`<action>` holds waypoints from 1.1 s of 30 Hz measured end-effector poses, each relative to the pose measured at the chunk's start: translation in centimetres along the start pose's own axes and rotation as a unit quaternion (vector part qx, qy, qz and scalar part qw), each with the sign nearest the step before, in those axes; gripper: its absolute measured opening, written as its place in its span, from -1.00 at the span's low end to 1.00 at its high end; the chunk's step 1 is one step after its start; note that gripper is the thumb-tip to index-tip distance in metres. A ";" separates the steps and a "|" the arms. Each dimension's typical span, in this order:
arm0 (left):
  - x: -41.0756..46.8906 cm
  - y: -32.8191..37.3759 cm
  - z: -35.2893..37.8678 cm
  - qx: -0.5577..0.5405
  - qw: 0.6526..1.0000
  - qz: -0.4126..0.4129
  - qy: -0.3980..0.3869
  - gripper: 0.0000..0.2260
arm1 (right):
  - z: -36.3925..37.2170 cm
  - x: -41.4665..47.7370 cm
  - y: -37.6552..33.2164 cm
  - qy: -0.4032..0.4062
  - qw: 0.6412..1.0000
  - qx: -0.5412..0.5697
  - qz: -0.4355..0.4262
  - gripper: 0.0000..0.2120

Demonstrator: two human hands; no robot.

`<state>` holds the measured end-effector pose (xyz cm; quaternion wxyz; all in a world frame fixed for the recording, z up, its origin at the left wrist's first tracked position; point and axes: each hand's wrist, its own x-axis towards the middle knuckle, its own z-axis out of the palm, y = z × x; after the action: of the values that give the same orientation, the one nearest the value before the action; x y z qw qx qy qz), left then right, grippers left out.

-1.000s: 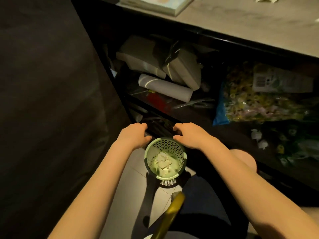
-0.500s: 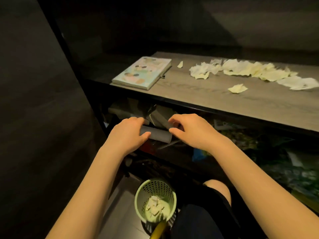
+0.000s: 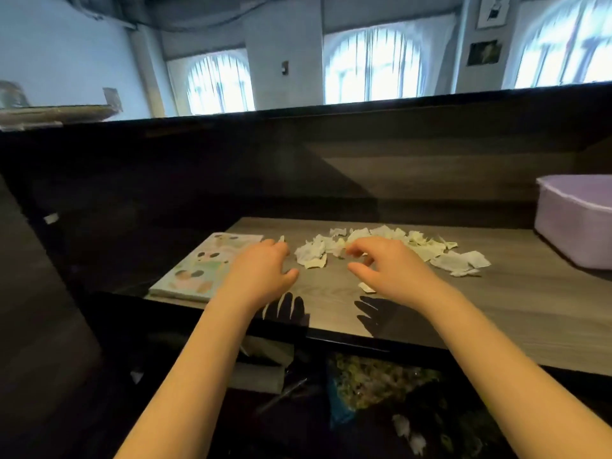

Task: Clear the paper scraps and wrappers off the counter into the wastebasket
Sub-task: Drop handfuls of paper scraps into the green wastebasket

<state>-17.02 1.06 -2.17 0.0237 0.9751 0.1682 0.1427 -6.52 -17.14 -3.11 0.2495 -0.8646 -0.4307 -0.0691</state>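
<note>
A spread of pale torn paper scraps point(image 3: 427, 250) lies across the wooden counter point(image 3: 530, 313). My left hand point(image 3: 261, 273) hovers over the counter just left of the pile, fingers loosely curled, holding nothing. My right hand point(image 3: 390, 266) hovers in front of the pile with fingers spread and bent, empty, above one small scrap point(image 3: 366, 287). Both hands cast shadows on the counter near its front edge. The wastebasket is out of view.
A pastel illustrated book point(image 3: 202, 270) lies at the counter's left end. A lilac tub point(image 3: 576, 220) stands at the right. A dark back panel point(image 3: 331, 167) rises behind the counter. The shelf below holds a bag of small items point(image 3: 374, 382) and boxes.
The view has tilted up from the floor and the green wastebasket to the counter. Both hands have risen from beside the basket to above the counter near the scraps.
</note>
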 end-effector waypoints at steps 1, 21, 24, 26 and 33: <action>1.3 0.6 0.4 -0.003 1.000 0.002 -0.004 -0.62 | -0.3 0.4 1.0 -0.003 1.000 -0.012 0.015 -0.72; 13.8 0.8 11.9 -0.090 0.994 -0.025 -0.049 -0.31 | 7.0 12.3 11.1 -0.054 0.996 -0.055 0.050 -0.40; 14.1 0.7 12.2 -0.086 0.995 -0.008 -0.041 -0.45 | 7.5 12.7 11.7 -0.047 0.997 -0.053 0.043 -0.59; 14.1 0.7 12.3 -0.086 0.996 -0.003 -0.026 -0.53 | 7.6 12.8 11.7 -0.024 0.998 -0.038 0.038 -0.72; 14.1 1.2 12.2 -0.131 0.991 0.022 0.027 -0.78 | 7.4 12.9 11.5 0.021 0.999 -0.006 0.031 -0.74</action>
<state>-0.48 4.70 -9.91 0.1431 0.9629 0.1275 0.1899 9.70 -10.19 -9.46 0.2555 -0.8774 -0.3978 -0.0821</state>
